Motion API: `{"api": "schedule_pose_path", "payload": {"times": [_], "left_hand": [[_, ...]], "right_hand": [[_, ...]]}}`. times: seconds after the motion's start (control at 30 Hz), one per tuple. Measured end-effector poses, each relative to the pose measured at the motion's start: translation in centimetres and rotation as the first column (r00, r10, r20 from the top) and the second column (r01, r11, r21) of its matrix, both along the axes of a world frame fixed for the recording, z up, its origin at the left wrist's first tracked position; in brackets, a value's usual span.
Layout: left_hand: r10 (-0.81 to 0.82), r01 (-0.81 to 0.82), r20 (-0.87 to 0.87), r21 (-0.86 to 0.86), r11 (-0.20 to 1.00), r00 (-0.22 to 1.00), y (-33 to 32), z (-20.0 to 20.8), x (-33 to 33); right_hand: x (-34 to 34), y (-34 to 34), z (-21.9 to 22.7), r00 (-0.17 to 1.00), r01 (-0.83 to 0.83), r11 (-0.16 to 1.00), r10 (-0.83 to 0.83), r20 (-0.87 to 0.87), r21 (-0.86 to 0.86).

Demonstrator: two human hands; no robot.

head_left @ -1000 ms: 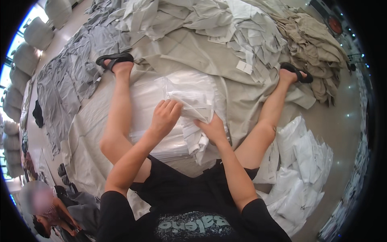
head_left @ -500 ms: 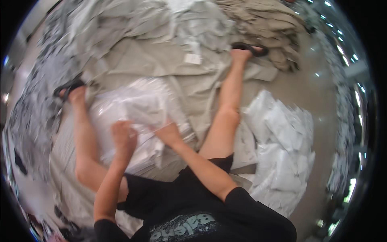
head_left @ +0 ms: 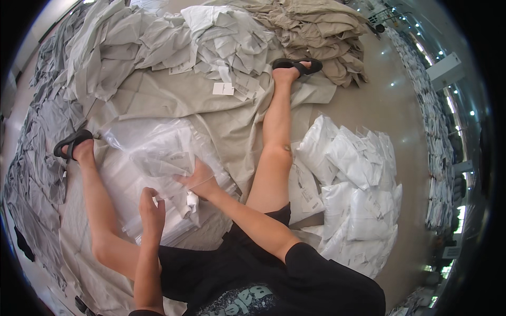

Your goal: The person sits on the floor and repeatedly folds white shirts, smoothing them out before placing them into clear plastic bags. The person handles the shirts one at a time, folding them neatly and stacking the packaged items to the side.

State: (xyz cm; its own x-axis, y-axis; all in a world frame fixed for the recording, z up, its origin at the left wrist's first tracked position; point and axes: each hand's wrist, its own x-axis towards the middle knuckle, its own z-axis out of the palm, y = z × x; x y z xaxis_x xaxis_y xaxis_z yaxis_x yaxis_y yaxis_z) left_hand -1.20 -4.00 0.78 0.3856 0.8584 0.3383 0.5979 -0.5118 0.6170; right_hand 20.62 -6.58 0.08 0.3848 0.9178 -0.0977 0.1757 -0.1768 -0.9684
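Observation:
A stack of clear plastic bags lies on the cloth between my spread legs. On top, one clear bag with a printed patch is bunched up and partly raised. My right hand grips this bag, its fingers partly hidden by the film. A small bunched white piece shows just below that hand; I cannot tell whether it is cloth or plastic. My left hand is over the stack's near left part, fingers curled toward the thumb. Whatever it pinches, if anything, is too small to make out.
Filled white packages are heaped beyond my right leg. Pale garments with paper tags pile up in front, brown garments at far right, grey ones along the left. Beige cloth covers the floor around my legs.
The view has shifted and sharpened. My left hand has drawn back toward my body, while my right hand stays at the raised bag. A white bunched piece now shows below the right hand.

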Motion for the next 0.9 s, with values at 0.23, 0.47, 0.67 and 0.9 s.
{"api": "schedule_pose_path", "payload": {"times": [0.23, 0.47, 0.67, 0.9], "left_hand": [[-0.108, 0.146, 0.122, -0.367, 0.919, 0.987, -2.3, -1.4, -0.5], [-0.067, 0.084, 0.062, -0.339, 0.937, 0.996, -5.4, -3.3, -0.3], [-0.026, 0.001, -0.182, -0.134, 0.991, 0.983, -3.2, -1.6, 1.0], [-0.008, -0.034, -0.303, -0.134, 0.99, 0.953, -2.4, -5.7, 0.8]], "right_hand": [[1.4, 2.4, -3.4, 0.961, 0.045, 0.984, 0.004, -0.278, 0.171], [1.4, 3.6, -0.7, 0.94, 0.059, 0.998, -0.047, 0.339, -0.026], [0.1, 5.4, 0.7, 0.889, -0.067, 0.989, 0.121, 0.442, -0.135], [1.5, 5.5, -4.1, 0.608, -0.318, 0.947, 0.161, 0.778, 0.053]]}}
